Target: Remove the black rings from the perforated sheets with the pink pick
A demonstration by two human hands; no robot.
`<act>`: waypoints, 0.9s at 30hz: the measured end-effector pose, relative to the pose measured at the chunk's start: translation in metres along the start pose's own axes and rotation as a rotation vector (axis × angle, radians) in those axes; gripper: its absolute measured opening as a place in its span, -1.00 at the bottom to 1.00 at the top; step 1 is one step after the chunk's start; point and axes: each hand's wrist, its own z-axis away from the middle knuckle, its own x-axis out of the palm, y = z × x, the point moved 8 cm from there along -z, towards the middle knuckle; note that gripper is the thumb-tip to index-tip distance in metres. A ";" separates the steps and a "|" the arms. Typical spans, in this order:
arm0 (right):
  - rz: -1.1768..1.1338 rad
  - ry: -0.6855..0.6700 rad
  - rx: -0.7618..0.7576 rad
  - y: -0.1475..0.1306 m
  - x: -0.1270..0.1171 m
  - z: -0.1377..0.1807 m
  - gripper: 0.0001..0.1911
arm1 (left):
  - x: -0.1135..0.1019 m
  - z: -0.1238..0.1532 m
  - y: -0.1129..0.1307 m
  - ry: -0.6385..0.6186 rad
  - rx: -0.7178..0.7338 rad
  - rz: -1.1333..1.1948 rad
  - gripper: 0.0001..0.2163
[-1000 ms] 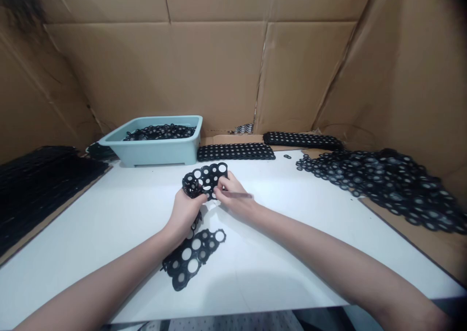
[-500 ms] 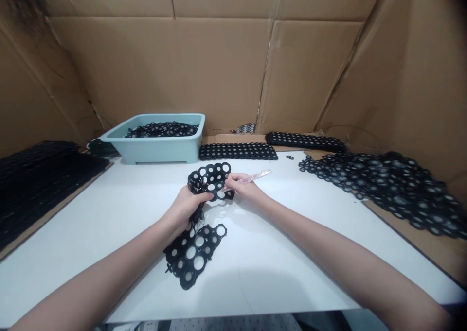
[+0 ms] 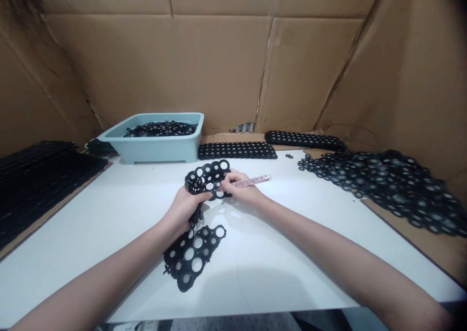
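A black sheet of joined rings, full of round holes, is bunched up over the middle of the table. Its left end is gripped by my left hand, thumb on top; a lower part hangs down and lies on the white surface. My right hand is closed round a slim clear tool with pink markings, shaped like a pen. The tool's tip points left at the sheet's holes, and where it touches is hard to make out. My right fingers are at the sheet's right edge.
A pale blue tub at the back left holds loose black ring pieces. Ring panels lie stacked along the back. At right spreads a heap of black rings; at left, a dark stack. Cardboard walls enclose the table.
The outer end of the pen-like tool has tipped down slightly, and my right hand has shifted a little left along the sheet. My left hand keeps its hold.
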 end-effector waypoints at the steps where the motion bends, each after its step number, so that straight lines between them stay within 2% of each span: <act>1: -0.005 -0.007 0.002 0.001 0.000 -0.001 -0.78 | 0.000 0.000 0.000 -0.001 0.000 0.000 -0.67; 9: 0.002 -0.031 0.005 0.000 -0.001 -0.002 -0.79 | -0.003 0.000 -0.001 0.027 -0.015 0.005 -0.66; 21: 0.373 0.052 -0.145 -0.019 0.011 0.008 -0.79 | 0.006 0.011 -0.001 -0.006 0.011 -0.031 -0.77; 27: 0.235 0.027 -0.070 -0.012 0.002 0.003 -0.76 | 0.015 0.012 0.004 -0.104 -0.015 -0.022 -0.73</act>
